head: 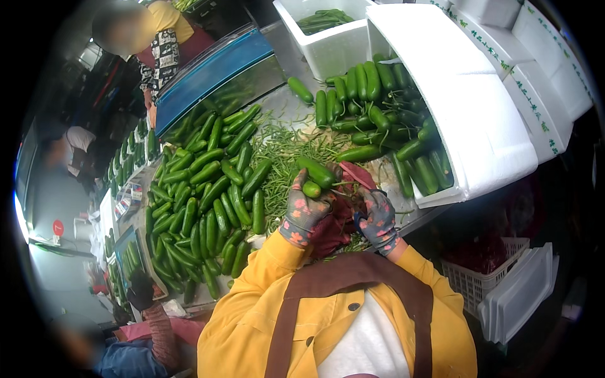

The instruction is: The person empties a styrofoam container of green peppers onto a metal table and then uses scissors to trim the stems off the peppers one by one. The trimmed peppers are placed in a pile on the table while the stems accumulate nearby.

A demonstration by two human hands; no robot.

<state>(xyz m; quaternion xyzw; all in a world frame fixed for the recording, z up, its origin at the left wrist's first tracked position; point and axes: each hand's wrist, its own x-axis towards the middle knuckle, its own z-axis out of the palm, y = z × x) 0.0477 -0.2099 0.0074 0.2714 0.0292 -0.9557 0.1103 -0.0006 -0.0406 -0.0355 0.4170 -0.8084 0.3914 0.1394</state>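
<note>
My left hand [302, 210], in a grey flowered glove, holds two small cucumbers [316, 172]. Just right of it, my right hand [375, 215], gloved alike, has its fingers curled near the stem ends; a dark loop, perhaps a scissor handle, shows at its palm, and what the fingers grip is partly hidden. A dark red cloth [331, 231] lies between and below the hands. To the left spreads a large pile of cucumbers [203, 189]. Cut green stems [283, 175] cover the middle of the metal table. A white foam box [491, 127] lies tipped on its side, cucumbers with stems [406, 118] spilling out.
Another foam box [321, 52] with cucumbers stands at the back, beside a blue-rimmed glass panel [217, 71]. Foam boxes [534, 80] are stacked at right. A plastic crate [505, 255] and white lids [520, 293] are low at right. Several people are at the left.
</note>
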